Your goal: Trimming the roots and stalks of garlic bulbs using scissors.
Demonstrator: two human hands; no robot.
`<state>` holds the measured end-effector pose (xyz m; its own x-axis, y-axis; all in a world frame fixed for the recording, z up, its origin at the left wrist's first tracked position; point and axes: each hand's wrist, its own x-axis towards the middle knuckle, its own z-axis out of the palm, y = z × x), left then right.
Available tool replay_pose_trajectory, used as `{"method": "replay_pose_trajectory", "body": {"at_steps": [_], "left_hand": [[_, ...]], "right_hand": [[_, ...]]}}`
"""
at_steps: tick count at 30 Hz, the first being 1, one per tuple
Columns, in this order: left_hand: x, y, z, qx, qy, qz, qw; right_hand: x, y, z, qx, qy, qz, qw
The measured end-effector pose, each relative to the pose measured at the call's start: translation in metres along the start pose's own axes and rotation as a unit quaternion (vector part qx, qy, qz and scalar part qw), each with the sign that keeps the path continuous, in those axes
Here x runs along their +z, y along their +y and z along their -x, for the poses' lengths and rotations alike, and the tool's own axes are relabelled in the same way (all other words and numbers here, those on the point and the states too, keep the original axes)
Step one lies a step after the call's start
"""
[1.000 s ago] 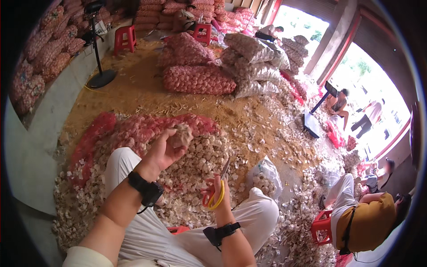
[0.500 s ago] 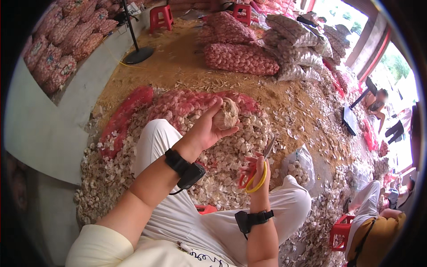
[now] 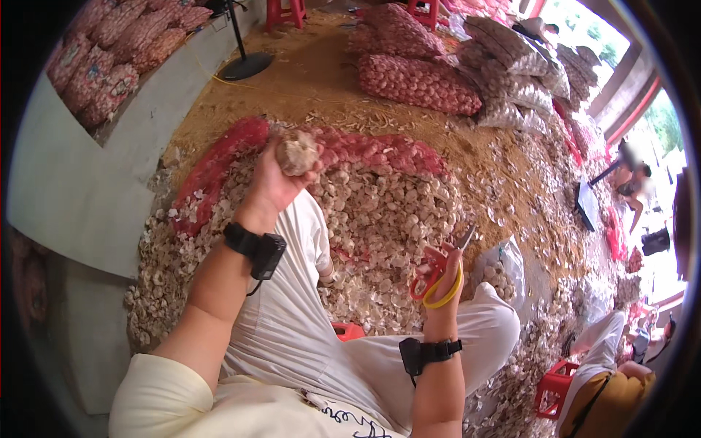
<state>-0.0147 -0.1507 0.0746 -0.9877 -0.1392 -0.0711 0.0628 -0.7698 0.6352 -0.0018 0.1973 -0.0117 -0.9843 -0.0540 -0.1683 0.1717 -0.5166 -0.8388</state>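
My left hand (image 3: 274, 184) is raised over the far left part of the garlic heap, fingers curled round a pale, papery garlic bulb (image 3: 296, 152). Lower and to the right, my right hand (image 3: 451, 271) grips scissors (image 3: 464, 238) with red and yellow handles. Their blades point up and away, apart from the bulb. Between and beyond my hands spreads a heap of garlic and loose skins (image 3: 394, 212), with a red mesh sack (image 3: 380, 151) along its far side. A black band with a small box is strapped to each wrist.
A clear plastic bag of garlic (image 3: 504, 270) stands by my right knee. Full mesh sacks (image 3: 420, 84) are stacked at the back. A black stand base (image 3: 247, 66) is at the far left. To the right, a person in white trousers sits near a red stool (image 3: 556, 387).
My left hand has moved left and away from me with the garlic bulb. My right hand still grips the scissors. The view has shifted slightly.
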Motion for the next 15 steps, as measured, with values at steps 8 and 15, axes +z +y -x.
{"method": "replay_pose_trajectory", "body": {"at_steps": [8,15], "left_hand": [[-0.176,0.054,0.088,0.162,0.195,-0.071,0.965],[-0.322,-0.078,0.265,0.021,0.038,0.183,0.982]], "right_hand": [[0.019,0.013,-0.005,0.049,0.046,0.062,0.996],[-0.015,0.062,-0.036,-0.254,-0.154,0.448,0.843]]}}
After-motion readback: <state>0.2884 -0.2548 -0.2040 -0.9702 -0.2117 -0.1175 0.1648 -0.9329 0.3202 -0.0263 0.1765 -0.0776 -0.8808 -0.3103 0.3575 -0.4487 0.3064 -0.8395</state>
